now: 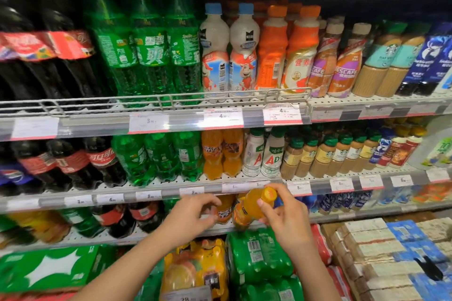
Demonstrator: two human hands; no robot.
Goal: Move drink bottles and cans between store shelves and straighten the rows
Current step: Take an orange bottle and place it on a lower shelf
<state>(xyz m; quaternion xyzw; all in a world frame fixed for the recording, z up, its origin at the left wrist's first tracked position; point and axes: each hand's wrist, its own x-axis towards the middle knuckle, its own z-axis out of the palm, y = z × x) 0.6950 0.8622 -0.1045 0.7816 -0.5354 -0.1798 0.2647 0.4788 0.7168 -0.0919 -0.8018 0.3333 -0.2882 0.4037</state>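
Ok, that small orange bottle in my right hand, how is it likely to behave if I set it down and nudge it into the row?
The orange bottle looks full, so it is probably fairly heavy for its size. It appears tall and narrow, so a nudge near the cap could tip it. The right hand grips just its neck, so it may swing.

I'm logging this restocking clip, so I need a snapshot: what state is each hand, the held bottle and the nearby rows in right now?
Right hand: grips the small orange plastic drink bottle.
Small orange plastic drink bottle: tilted, yellow cap on, held off the shelf.
Left hand: fingers loosely curled, holds nothing.
Orange soda bottles on the shelf above: upright, capped.
Green soda bottles: upright.
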